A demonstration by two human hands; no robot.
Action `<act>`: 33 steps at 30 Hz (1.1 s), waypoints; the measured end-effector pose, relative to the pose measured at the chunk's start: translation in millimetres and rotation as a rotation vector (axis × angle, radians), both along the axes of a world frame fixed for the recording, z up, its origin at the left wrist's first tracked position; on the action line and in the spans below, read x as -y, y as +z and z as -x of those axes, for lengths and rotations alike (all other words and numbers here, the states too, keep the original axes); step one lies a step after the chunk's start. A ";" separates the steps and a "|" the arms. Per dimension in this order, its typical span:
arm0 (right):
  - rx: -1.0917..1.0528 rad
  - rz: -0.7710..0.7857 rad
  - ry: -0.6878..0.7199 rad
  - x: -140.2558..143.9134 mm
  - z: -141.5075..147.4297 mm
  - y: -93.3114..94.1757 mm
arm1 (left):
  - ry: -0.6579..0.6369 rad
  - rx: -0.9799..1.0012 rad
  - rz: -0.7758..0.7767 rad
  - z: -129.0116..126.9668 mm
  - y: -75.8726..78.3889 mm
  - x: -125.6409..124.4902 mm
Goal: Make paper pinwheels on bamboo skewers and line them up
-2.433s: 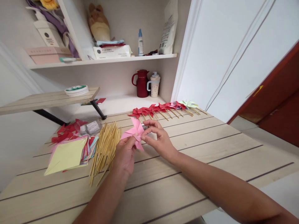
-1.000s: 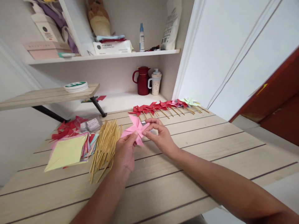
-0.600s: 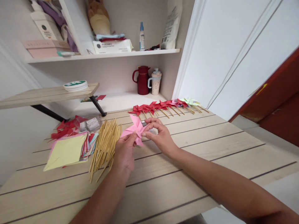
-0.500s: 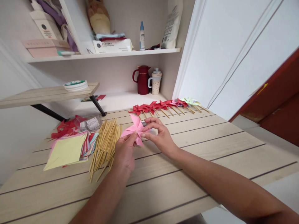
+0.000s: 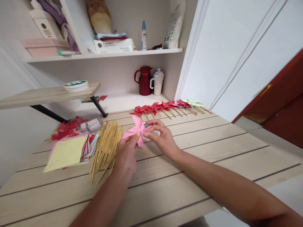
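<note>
Pink paper pinwheel (image 5: 136, 130) was held just above the table (image 5: 201, 148); left hand (image 5: 125, 154) pinched its lower edge, right hand (image 5: 159, 137) pinched the centre; light, flimsy, creases easily, so best gripped at the hub; skewer pile (image 5: 106, 146) lay just left.

Red jug (image 5: 143, 80) beside speckled cup (image 5: 157, 82)

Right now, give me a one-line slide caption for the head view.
Both hands, left hand and right hand, pinch a pink paper pinwheel above the wooden table, beside bamboo sticks.
</note>
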State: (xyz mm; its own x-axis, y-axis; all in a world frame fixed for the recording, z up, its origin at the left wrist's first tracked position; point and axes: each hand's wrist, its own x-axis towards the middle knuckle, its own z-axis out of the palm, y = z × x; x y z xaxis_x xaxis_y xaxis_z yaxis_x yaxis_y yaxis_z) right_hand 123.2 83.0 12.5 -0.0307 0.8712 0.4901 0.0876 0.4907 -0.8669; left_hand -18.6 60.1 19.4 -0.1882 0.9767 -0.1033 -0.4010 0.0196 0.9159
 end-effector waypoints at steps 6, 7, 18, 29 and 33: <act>0.000 0.011 -0.018 -0.2 0.5 -0.9 | 0.004 -0.010 -0.001 -0.7 -0.5 1.4; -0.001 0.015 -0.021 0.0 0.6 -0.8 | 0.005 -0.012 -0.002 -0.7 -0.6 1.5; 0.017 0.025 -0.015 0.2 0.5 -1.2 | 0.026 -0.048 0.005 -1.7 0.4 1.5; 0.020 0.024 -0.007 -0.5 1.0 -1.8 | 0.023 -0.104 0.019 0.3 -2.0 -0.1; 0.020 0.024 -0.006 -0.9 2.3 -1.6 | 0.034 -0.125 0.009 -0.3 -1.3 -1.0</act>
